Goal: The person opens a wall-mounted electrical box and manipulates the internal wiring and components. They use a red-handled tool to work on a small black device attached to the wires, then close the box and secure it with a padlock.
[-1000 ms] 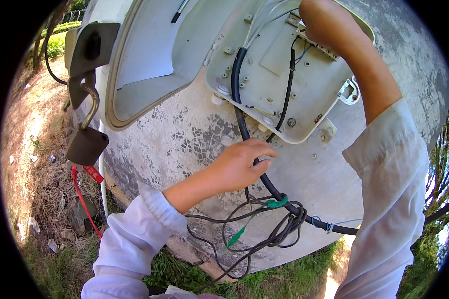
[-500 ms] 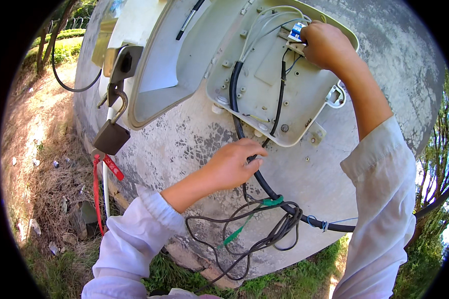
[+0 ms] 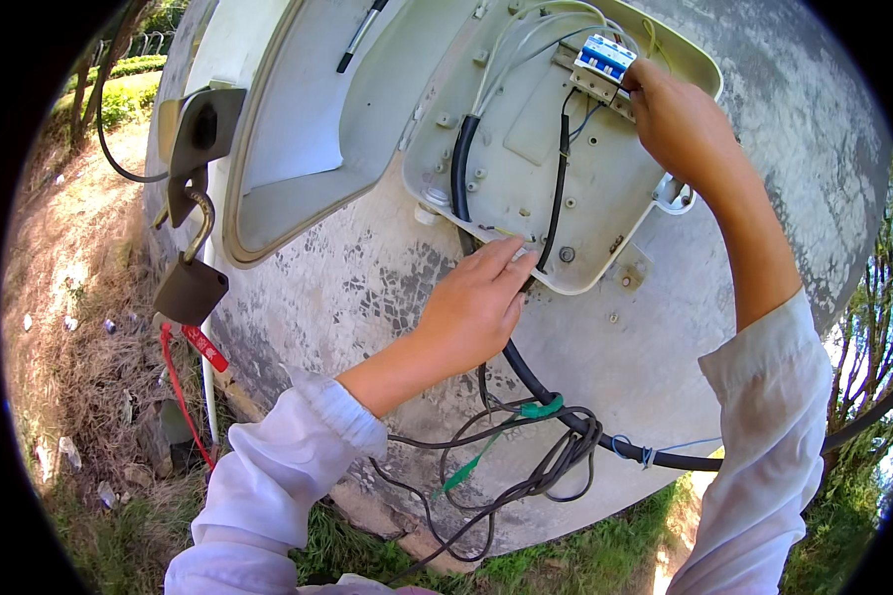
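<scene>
A pale plastic electrical box [image 3: 590, 278] hangs open on a rounded wall, its cover swung to the left. Inside, a white circuit breaker [image 3: 605, 61] with blue switches sits near the top. My right hand [image 3: 683, 129] is at the breaker's right end with fingertips pinched together; what is between them is hidden, though a thin dark wire shows beside them. My left hand [image 3: 474, 302] lies with fingers stretched out over the box's lower rim, above where the cables come in. A thick black cable [image 3: 459, 169] and a thinner black cable [image 3: 559, 193] run up inside.
The open cover [image 3: 253, 213] carries a white sheet and a pen. A padlock [image 3: 192, 291] with a red tag [image 3: 204, 347] hangs from a hasp at left. Looped dark cable [image 3: 556, 466] with green tape hangs below, beside dry ground and grass.
My left hand has risen from the thick cable to the box's lower rim, its fingers straightening. My right hand has shifted slightly right and down, uncovering more of the breaker.
</scene>
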